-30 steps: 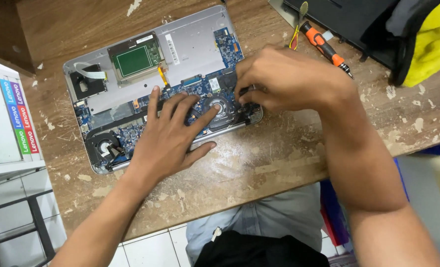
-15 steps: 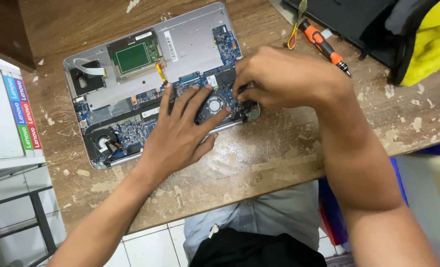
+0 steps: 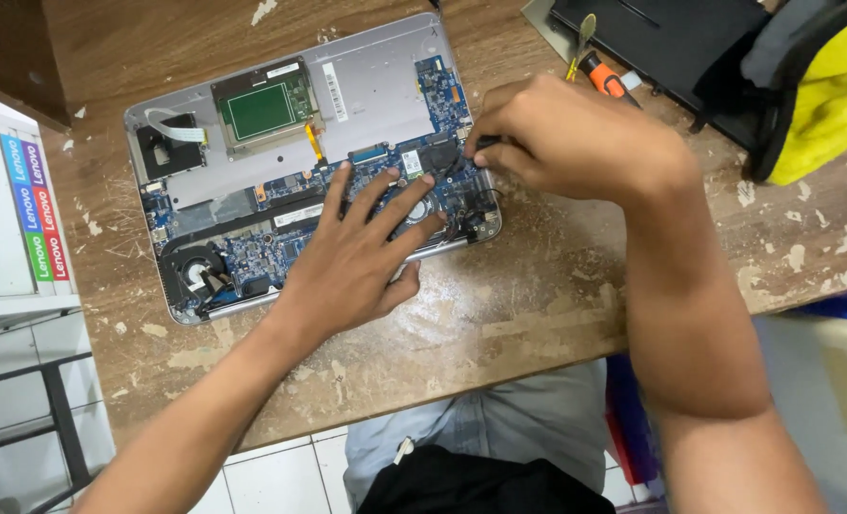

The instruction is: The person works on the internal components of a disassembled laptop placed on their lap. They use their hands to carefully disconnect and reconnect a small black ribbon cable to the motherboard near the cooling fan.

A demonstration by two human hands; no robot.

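1. Left hand (image 3: 352, 257) lies flat, fingers spread, on the opened laptop (image 3: 376, 95) on the tabletop (image 3: 538, 314).
2. At two o'clock from it, right hand (image 3: 576, 143) pinches a small dark part (image 3: 485, 145) at the board's right edge, nearer than the left.

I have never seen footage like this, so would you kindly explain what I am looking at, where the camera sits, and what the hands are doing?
The camera is worn on a person's head and looks down at their own two bare hands; there is no robot. On a worn wooden table lies an opened laptop with its cover off, showing the blue circuit board and a round black fan. The left hand rests flat on the board, fingers spread. The right hand pinches a small dark part at the board's right edge; what it is, I cannot tell. Behind it lies an orange-handled screwdriver, and a yellow cloth sits at the far right.
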